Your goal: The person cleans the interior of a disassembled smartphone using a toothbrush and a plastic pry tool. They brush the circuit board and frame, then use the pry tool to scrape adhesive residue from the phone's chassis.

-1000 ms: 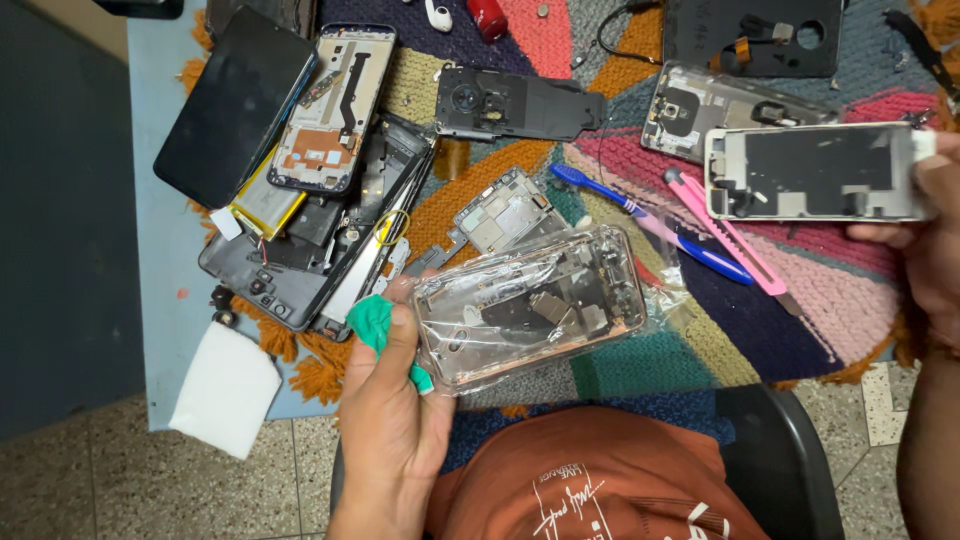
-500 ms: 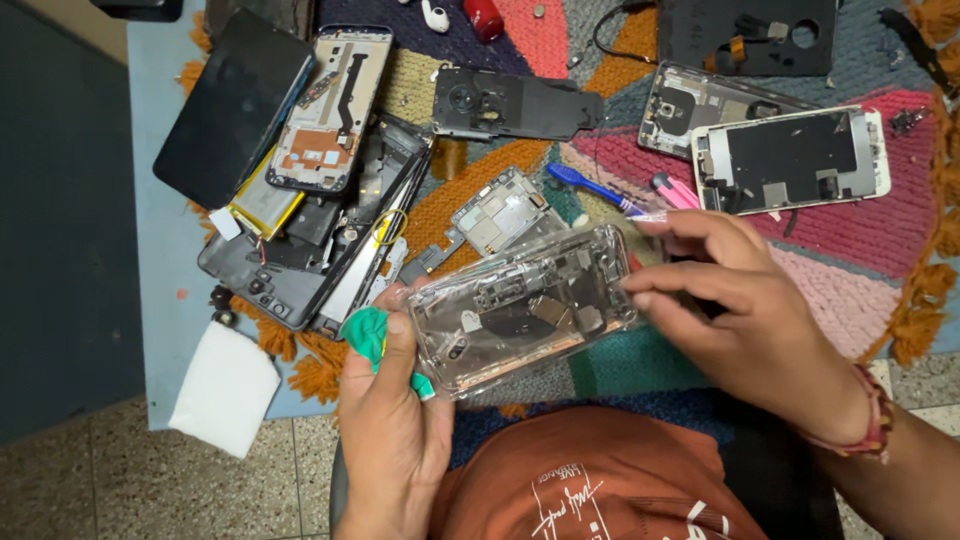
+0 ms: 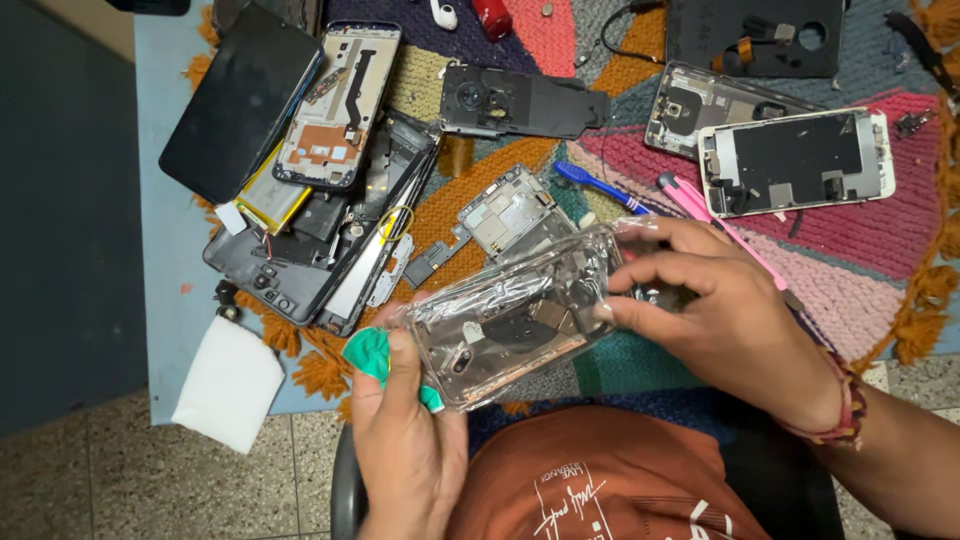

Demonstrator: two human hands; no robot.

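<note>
A clear plastic bag (image 3: 520, 315) holding a phone back housing is held tilted above the near edge of the desk (image 3: 160, 200), over a colourful woven mat (image 3: 850, 270). Its lower end is pinched in the left hand (image 3: 405, 440) grip, together with a green pick (image 3: 368, 352), while its upper end is pinched by the right hand (image 3: 720, 320). Beyond it on the mat, just beside the right hand, are a white phone screen (image 3: 795, 160), a pink tool (image 3: 725, 228) and a blue tool (image 3: 600, 187).
</note>
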